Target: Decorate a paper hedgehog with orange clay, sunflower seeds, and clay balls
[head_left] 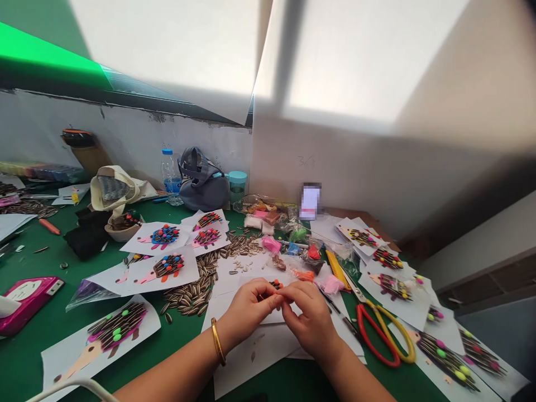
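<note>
My left hand (251, 306), with a gold bangle (218, 341) on the wrist, is closed, thumb and fingers pinched. My right hand (309, 314) is closed in a pinch as well, its fingertips meeting those of the left. Whatever they pinch is too small or hidden to make out. Just behind the fingertips show small orange balls (276, 283) on a dark seed piece, mostly covered by my hands. Under both hands lie white paper sheets (238, 357). Lumps of coloured modelling clay, among them pink (334, 284) and orange (304, 275), lie beyond the right hand.
Sunflower seeds (192, 296) are heaped on the green table left of the paper. Seed hedgehogs on cards, such as one card (146, 329), lie at both sides. Scissors (383, 329) and a yellow comb-like tool (336, 269) lie right. A phone (310, 202) and water bottle (171, 178) stand behind.
</note>
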A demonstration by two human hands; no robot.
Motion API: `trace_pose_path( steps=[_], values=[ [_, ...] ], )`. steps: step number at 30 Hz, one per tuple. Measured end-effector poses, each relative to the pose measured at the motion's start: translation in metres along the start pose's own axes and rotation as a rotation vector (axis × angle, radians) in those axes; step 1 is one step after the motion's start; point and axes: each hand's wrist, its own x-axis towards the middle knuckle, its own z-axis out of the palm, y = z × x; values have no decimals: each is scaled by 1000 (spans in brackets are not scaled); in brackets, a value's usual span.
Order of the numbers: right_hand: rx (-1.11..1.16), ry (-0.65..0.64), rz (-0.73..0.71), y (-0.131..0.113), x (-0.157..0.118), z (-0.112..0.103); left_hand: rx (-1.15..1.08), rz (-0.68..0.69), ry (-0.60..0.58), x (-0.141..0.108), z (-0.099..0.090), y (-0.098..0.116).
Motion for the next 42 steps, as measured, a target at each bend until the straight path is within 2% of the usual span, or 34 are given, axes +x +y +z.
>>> trace_pose_path(
  steps=[8,15,20,25,30,37,42],
  values=[
    [-18,-14,40,-2,0,0,54,15,24,0,1,4],
    [-24,-27,46,0,0,2,40,36,-11,1,0,0],
    [-9,-9,56,0,0,1,37,21,35,1,1,0],
    [44,-21,83,-1,-1,0,-49,-23,82,2,0,-1],
    [135,-12,115,-1,0,-1,-162,-16,4,3,0,-1],
    [218,35,161,1,0,1,-479,-148,-12,3,4,0],
    [229,19,183,0,1,1,-489,-153,-39,4,2,1]
  ],
)
